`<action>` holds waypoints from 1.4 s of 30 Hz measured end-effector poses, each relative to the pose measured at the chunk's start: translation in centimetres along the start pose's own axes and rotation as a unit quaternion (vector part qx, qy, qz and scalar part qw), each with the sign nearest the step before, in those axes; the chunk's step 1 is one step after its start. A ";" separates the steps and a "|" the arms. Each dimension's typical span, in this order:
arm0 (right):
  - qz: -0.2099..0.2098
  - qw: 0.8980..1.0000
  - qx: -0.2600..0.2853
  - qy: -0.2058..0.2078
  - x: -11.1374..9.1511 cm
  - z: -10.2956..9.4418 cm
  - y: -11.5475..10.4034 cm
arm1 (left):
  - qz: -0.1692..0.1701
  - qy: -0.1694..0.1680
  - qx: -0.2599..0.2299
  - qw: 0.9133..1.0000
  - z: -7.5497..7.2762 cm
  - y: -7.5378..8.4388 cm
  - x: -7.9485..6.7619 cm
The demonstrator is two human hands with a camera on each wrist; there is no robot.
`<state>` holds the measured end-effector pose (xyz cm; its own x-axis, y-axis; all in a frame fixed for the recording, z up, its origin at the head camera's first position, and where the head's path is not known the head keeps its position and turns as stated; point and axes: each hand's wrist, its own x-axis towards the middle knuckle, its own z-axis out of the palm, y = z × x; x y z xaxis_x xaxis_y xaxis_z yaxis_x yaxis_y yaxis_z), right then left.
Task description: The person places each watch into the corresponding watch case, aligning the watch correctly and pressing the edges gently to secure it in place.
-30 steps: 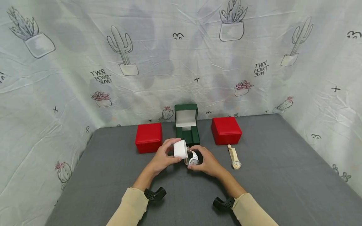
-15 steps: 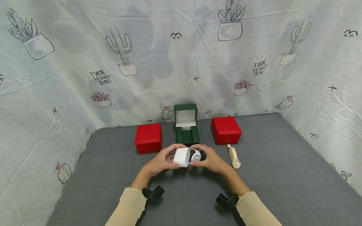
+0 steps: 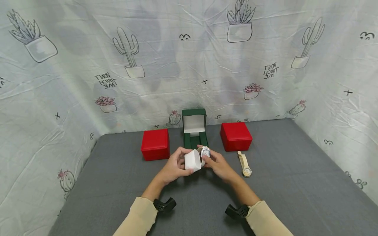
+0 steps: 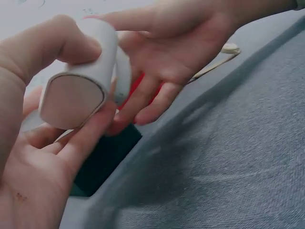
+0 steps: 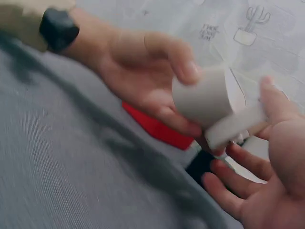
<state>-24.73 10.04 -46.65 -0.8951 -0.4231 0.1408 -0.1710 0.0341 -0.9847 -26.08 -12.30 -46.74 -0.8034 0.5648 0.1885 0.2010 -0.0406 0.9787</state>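
My left hand (image 3: 172, 167) grips a white watch cushion (image 3: 192, 161), thumb on the near side and fingers round the far side. One flat end of the cushion shows in the left wrist view. My right hand (image 3: 220, 167) pinches a white wristwatch (image 3: 205, 152) with a rounded face, close against the cushion's right end. In the right wrist view the white strap (image 5: 236, 126) overlaps the cushion's rim, below my right thumb. Both hands are just in front of a green watch box (image 3: 194, 112), which stands with its lid up and a pale lining.
Red boxes with lids down stand on either side, one at left (image 3: 155, 144) and one at right (image 3: 236, 136). A cream-strapped watch (image 3: 244, 164) lies in front of the right one. A printed cloth (image 3: 165, 65) hangs behind the grey table (image 3: 118, 183).
The white watch has turned in my right hand and risen to the cushion's upper right end. The cushion has tilted and shifted slightly right in my left hand. The boxes have stayed put.
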 end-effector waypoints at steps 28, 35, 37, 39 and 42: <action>0.137 0.982 0.124 0.038 0.1 1.1 -0.4 | 0.033 -0.014 0.129 0.991 1.0 3.9 -0.7; 0.160 0.971 0.177 -0.014 -0.1 0.8 -0.8 | 0.025 0.014 0.194 0.981 0.9 2.6 -0.5; 0.161 0.969 0.187 -0.019 -0.1 1.1 -0.8 | 0.028 0.028 0.208 0.977 0.9 1.7 -0.3; 0.161 0.968 0.194 -0.015 -0.1 1.6 -0.9 | 0.037 0.036 0.221 0.974 0.8 0.8 -0.1; 0.160 0.963 0.215 0.001 0.0 2.3 -0.9 | 0.059 0.042 0.234 0.970 0.7 0.3 0.1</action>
<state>-23.59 7.90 -45.97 -0.8743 -0.4520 -0.1767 0.2998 -0.2166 -0.9291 -25.67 -11.66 -46.45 -0.7983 0.5084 0.3229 0.5112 0.2884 0.8097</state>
